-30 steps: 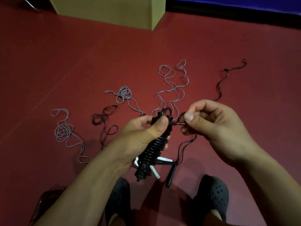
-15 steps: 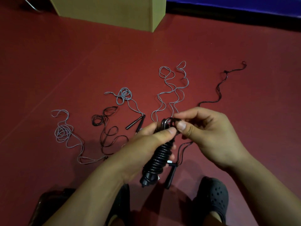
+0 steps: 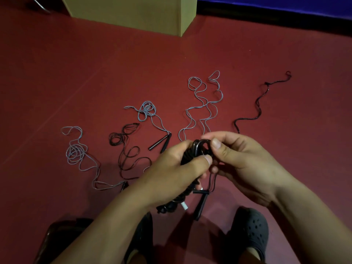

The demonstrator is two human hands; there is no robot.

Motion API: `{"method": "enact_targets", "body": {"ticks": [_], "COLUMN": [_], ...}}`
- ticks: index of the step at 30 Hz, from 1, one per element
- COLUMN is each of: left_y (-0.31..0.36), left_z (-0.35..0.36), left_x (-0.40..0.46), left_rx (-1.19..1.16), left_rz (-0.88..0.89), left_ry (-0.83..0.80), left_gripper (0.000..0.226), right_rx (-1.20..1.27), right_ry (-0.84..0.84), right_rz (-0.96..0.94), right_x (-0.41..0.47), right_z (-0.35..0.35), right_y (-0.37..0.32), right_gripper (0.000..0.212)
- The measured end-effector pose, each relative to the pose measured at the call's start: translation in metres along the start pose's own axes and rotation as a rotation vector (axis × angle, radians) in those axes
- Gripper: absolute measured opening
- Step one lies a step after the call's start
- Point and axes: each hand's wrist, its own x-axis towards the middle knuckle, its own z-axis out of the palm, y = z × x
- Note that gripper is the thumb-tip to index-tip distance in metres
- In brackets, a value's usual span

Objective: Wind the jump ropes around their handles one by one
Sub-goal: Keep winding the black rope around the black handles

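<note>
My left hand [image 3: 171,174] grips a black jump rope bundle [image 3: 192,155], its cord coiled around the handles. My right hand [image 3: 242,161] pinches the cord's last loop [image 3: 202,146] at the top of the bundle. Most of the bundle is hidden by my fingers; its lower end [image 3: 167,206] pokes out below my left wrist. Loose ropes lie on the red floor: a grey one [image 3: 76,153] at far left, a black one [image 3: 129,155] beside it, a grey one [image 3: 148,111] with black handles [image 3: 162,142], a grey one [image 3: 203,103] in the middle, and a black one [image 3: 259,105] at right.
A tan box [image 3: 133,14] stands at the back centre, with a blue mat edge [image 3: 276,4] to its right. Black handles [image 3: 201,202] lie between my two black clogs [image 3: 251,229]. A dark object [image 3: 57,237] sits at the bottom left.
My right hand has come in from the right to the top of the bundle, bringing the cord's end loop against it. The bundle has tilted and dropped lower in my left hand.
</note>
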Motion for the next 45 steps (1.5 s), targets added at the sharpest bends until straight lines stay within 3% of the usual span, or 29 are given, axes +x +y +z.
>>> {"method": "enact_targets", "body": {"ticks": [8, 12, 15, 20, 29, 34, 42, 45], "left_y": [0.0, -0.001, -0.003, -0.005, 0.002, 0.001, -0.007, -0.009], "left_z": [0.001, 0.0, 0.001, 0.001, 0.001, 0.0, -0.001, -0.001], "left_x": [0.0, -0.001, -0.002, -0.002, -0.002, -0.002, -0.004, -0.005], "left_rx": [0.083, 0.182, 0.271, 0.315, 0.258, 0.326, 0.567, 0.657], "left_rz": [0.015, 0.02, 0.02, -0.005, 0.018, 0.085, 0.143, 0.145], "left_ry": [0.002, 0.014, 0.037, 0.006, 0.054, 0.114, 0.182, 0.171], "left_gripper": [0.012, 0.02, 0.018, 0.016, 0.004, 0.013, 0.047, 0.049], "right_rx": [0.073, -0.014, -0.131, -0.146, -0.103, -0.076, -0.23, -0.29], "right_ry": [-0.121, -0.094, -0.098, -0.087, 0.028, 0.009, -0.038, -0.073], "right_rz": [0.099, 0.141, 0.147, 0.187, 0.025, 0.076, 0.198, 0.213], "right_x": [0.004, 0.002, 0.0, 0.0, 0.005, 0.006, 0.003, 0.003], "right_z": [-0.012, -0.014, -0.017, -0.015, -0.008, -0.009, -0.013, -0.015], "right_y": [0.001, -0.003, -0.006, -0.006, 0.001, -0.003, -0.007, -0.008], "right_gripper": [0.05, 0.038, 0.044, 0.016, 0.01, 0.016, 0.038, 0.033]}}
